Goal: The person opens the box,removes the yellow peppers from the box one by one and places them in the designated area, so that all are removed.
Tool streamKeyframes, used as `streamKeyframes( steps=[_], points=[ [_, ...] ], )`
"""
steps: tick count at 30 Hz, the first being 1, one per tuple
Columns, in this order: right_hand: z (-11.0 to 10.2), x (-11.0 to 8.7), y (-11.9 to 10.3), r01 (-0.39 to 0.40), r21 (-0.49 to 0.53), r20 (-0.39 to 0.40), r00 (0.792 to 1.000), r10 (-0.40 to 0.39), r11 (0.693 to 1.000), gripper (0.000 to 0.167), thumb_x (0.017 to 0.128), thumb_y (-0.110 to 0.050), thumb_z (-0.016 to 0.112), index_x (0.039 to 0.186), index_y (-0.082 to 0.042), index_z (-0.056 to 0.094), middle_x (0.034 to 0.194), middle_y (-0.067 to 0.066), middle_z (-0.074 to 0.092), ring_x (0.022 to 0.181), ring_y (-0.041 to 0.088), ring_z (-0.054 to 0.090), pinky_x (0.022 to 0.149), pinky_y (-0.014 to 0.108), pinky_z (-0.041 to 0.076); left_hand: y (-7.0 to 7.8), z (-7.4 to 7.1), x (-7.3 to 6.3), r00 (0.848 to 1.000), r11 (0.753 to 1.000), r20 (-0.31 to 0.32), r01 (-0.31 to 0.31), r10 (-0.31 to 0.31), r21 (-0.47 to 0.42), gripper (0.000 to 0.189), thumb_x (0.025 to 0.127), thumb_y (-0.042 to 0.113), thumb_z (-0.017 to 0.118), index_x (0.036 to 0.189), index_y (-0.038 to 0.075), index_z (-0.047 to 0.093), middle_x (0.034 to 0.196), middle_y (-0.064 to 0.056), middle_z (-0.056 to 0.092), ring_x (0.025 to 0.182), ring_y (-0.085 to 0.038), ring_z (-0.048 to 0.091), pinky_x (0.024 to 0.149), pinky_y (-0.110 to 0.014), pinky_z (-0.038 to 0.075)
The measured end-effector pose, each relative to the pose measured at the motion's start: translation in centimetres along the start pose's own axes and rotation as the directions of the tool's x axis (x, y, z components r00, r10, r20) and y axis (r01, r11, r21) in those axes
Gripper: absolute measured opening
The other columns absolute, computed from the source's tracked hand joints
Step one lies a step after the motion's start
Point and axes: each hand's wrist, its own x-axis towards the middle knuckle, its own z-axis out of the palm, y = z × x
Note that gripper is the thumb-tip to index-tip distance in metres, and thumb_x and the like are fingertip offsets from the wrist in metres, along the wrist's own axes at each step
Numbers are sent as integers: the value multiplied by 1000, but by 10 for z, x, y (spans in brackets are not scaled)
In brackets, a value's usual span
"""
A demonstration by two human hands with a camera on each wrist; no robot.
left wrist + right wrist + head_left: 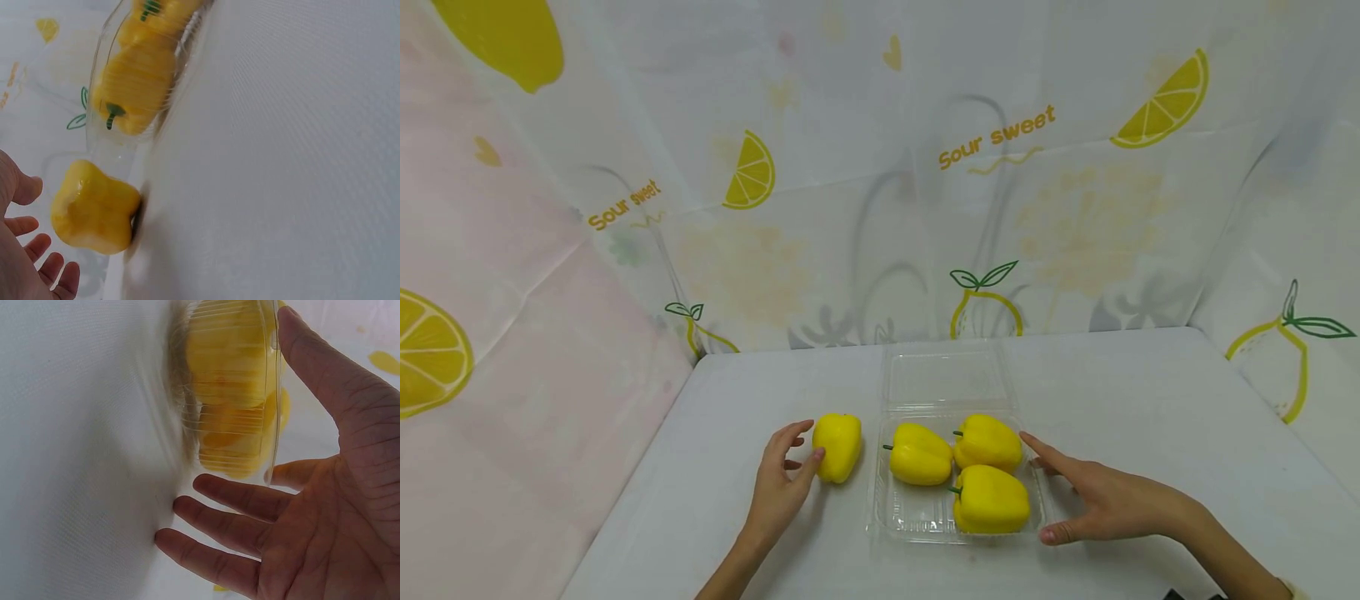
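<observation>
A yellow bell pepper (837, 447) lies on the white table, left of a clear plastic clamshell box (917, 517). My left hand (782, 479) is beside that pepper with its fingers spread; in the left wrist view a gap shows between hand (25, 250) and pepper (94, 209). Inside the box lie three more yellow peppers with green stems: one on the left (921, 455), one at the back right (988, 442), one at the front right (992, 500). At the box's right side, my right hand (1112, 500) has thumb and forefinger at the rim, its other fingers extended (225, 500).
The box's clear lid (947, 375) lies folded back behind it, flat on the table (1120, 392). A lemon-printed cloth (850, 208) hangs along the back and both sides of the table.
</observation>
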Motion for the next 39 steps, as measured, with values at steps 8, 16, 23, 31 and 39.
streamKeyframes(
  steps=[8, 16, 23, 31, 39],
  points=[
    [0, 0, 0, 4, -11, 0, 1000, -4, 1000, 109, 84, -53, 72, 159, -17, 2, 141, 23, 48, 122, 42, 51, 93, 62, 43, 13, 3, -6, 996, 996, -43, -75, 77, 49, 42, 87, 8, 76, 127, 8, 61, 124, -6, 59, 106, -24, 48, 79, -37, 45],
    [0, 1, 1, 1, -9, 2, 1000, -1, 1000, 109, 84, -53, 73, 159, -17, 3, 141, 22, 48, 122, 41, 52, 92, 62, 43, 31, 6, -13, 994, 992, -23, -101, 104, 80, 46, 84, 11, 79, 127, 8, 61, 116, -5, 62, 103, -20, 47, 77, -35, 43],
    [-1, 0, 2, 9, 5, 1, 1000, -9, 1000, 109, 85, -51, 73, 159, -18, 1, 141, 21, 48, 119, 41, 54, 90, 60, 45, 43, 11, -17, 995, 990, 31, -96, 93, 105, 49, 84, 15, 81, 128, 10, 60, 115, -3, 61, 103, -19, 46, 78, -39, 44],
    [-1, 0, 2, 27, 18, -3, 1000, -27, 999, 110, 85, -48, 74, 159, -15, -1, 140, 23, 47, 117, 41, 54, 89, 58, 47, 52, 21, -23, 989, 990, 93, -120, 113, 79, 51, 82, 22, 82, 128, 15, 61, 113, 0, 61, 104, -19, 47, 82, -41, 47],
    [-2, 0, 4, 27, 7, 1, 1000, -27, 1000, 110, 85, -50, 74, 159, -14, 1, 140, 22, 48, 117, 41, 55, 89, 55, 48, 59, 32, -28, 971, 976, 119, -216, 210, 37, 51, 81, 22, 83, 127, 19, 61, 113, 12, 58, 106, -19, 48, 90, -37, 46]
  ],
)
